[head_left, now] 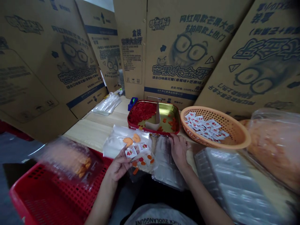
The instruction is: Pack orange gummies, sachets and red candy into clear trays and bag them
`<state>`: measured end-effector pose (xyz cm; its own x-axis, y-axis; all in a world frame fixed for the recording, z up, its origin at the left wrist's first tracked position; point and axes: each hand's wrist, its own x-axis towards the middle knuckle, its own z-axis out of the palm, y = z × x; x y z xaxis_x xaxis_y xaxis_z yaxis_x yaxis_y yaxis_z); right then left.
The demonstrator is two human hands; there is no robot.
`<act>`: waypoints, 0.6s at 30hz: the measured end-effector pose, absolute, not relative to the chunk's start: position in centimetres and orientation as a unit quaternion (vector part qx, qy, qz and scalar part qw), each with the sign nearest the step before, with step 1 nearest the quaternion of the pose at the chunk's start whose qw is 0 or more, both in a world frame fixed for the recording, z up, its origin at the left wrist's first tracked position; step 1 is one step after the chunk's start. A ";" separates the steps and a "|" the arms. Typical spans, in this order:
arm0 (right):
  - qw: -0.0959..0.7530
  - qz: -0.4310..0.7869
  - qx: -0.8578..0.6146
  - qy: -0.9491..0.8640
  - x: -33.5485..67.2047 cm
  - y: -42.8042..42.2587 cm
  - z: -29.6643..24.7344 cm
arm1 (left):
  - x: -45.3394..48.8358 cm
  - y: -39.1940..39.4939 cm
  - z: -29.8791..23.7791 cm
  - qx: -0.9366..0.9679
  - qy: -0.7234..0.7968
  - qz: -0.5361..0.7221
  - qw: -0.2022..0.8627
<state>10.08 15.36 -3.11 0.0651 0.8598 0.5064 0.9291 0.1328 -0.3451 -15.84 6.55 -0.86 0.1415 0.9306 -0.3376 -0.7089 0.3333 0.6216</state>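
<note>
My left hand [120,165] is closed on the left edge of a clear plastic tray [152,156]. Small white printed sachets [136,151] and orange and red candy pieces [141,159] lie in that tray. Two larger orange pieces [128,141] rest just beyond my fingertips, on a pile of clear plastic bags [112,143]. On the right, my right hand [180,149] has its fingers bent over the far end of a clear, ribbed plastic tray [165,165]. Whether that tray is single or stacked I cannot tell.
A red-rimmed tin [177,125] with a cardboard divider holds red and orange pieces. Beside it stands an orange basket [236,131] of sachets. More clear trays [236,181] and a bag of orange pieces [276,147] are right; a red crate [30,190] is left. Cartons [173,84] wall the back.
</note>
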 end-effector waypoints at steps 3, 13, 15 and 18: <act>0.354 0.003 -0.636 -0.686 10.0 15.0 -0.7 | -15.9 6.7 -1.0 0.157 0.345 0.548 0.746; 0.289 0.423 -0.396 -0.762 5.8 16.3 6.1 | -16.0 6.5 -1.4 0.148 0.312 0.519 0.782; 0.265 0.353 -0.403 -0.802 3.3 16.8 6.0 | -15.6 6.4 -1.4 0.141 0.310 0.522 0.782; 0.230 0.198 -0.434 -0.848 -0.4 17.2 5.3 | -14.7 6.1 -1.5 0.142 0.288 0.523 0.789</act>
<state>-0.39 17.22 5.32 -0.5178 0.8270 0.2189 0.6450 0.5455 -0.5351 -14.74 6.15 -1.54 0.2857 0.9079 -0.3067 -0.7442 0.4118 0.5259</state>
